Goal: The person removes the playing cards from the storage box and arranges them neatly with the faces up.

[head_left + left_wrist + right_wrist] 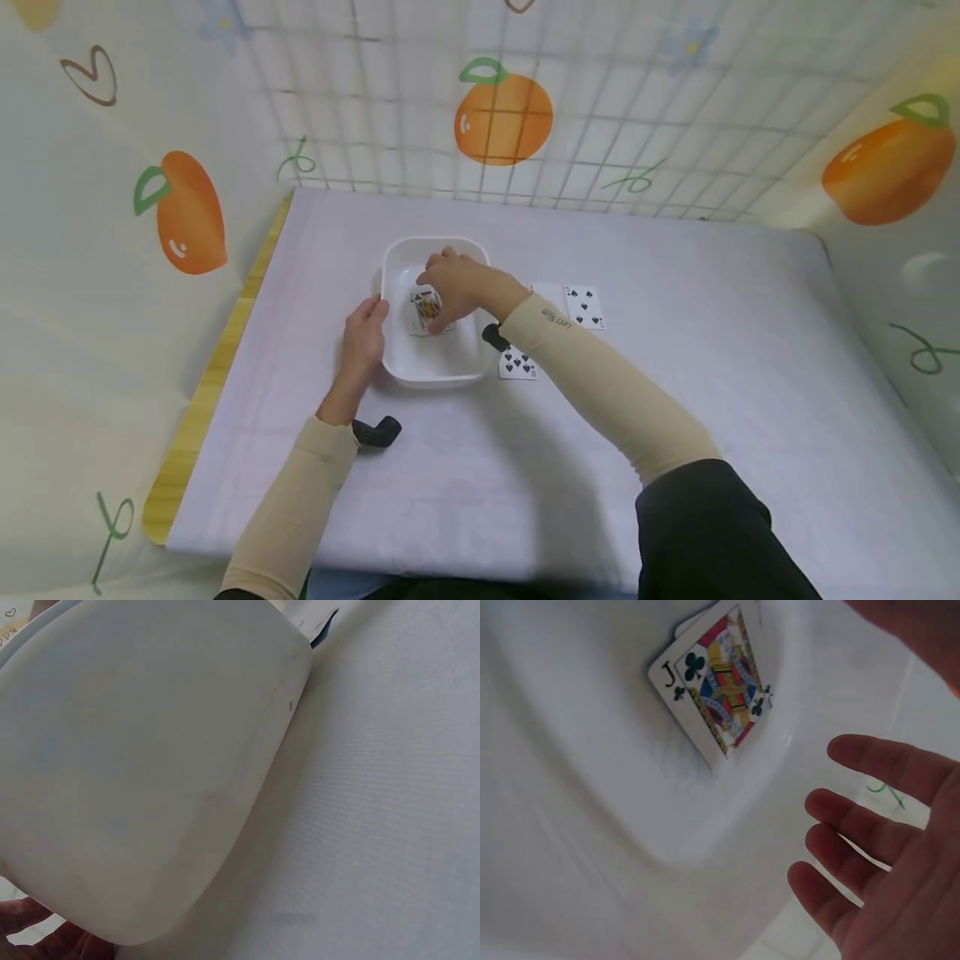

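Observation:
A white plastic tub (435, 365) stands on the table with playing cards inside. The jack of clubs (721, 684) lies face up on its floor, partly over another card. My left hand (364, 337) grips the tub's left side at the rim; its fingers (22, 913) show beside the outer wall in the left wrist view. Above the cards in the tub, my right hand (461, 287) is spread with nothing in it. The thumb and fingers stand apart from the jack in the right wrist view, and in the head view the hand covers part of it.
Right of the tub lie face-up spade cards: one (584, 307) farther back, another (517, 364) nearer, with more partly behind the right forearm. A pale cloth (712, 350) covers the table. A wire grid (600, 108) stands behind it.

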A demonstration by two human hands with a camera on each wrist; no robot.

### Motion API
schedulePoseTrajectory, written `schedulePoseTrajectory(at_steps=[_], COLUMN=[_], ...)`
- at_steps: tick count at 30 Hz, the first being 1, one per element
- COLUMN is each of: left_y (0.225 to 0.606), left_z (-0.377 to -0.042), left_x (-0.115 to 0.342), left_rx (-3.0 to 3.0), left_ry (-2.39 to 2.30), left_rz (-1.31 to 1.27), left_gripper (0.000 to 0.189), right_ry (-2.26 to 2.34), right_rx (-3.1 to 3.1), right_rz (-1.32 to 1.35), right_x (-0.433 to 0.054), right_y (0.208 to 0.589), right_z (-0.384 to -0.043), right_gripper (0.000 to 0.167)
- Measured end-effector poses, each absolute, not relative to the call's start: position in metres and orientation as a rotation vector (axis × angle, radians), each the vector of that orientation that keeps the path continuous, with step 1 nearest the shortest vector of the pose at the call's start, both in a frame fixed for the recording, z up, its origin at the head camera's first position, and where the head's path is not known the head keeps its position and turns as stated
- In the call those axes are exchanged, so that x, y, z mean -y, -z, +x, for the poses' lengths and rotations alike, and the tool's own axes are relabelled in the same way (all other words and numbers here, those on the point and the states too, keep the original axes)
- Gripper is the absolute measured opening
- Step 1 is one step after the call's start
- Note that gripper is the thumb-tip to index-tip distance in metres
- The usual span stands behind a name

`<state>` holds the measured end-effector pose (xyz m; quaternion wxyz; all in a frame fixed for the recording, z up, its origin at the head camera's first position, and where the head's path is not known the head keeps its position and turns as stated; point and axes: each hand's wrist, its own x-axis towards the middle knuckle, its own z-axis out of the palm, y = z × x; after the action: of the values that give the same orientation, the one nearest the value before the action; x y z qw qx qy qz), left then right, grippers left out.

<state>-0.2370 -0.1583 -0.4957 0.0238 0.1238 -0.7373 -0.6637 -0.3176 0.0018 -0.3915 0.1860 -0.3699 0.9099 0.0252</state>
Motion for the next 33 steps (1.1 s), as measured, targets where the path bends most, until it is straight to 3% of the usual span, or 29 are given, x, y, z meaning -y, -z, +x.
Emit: schedulePoseTrajectory(at_steps=[33], left_y=[0.496], left_z=[-0.238], left_x=[0.161], left_rx=[2.292], left_ry=[2.048], left_rz=[0.393], left_gripper=[0.049], right_ry=[-0.073], right_rx=[-2.535], right_rz=[-0.936], right_x=[0.007], right_y=[0.433], right_z=[-0.342], right_gripper=[0.099])
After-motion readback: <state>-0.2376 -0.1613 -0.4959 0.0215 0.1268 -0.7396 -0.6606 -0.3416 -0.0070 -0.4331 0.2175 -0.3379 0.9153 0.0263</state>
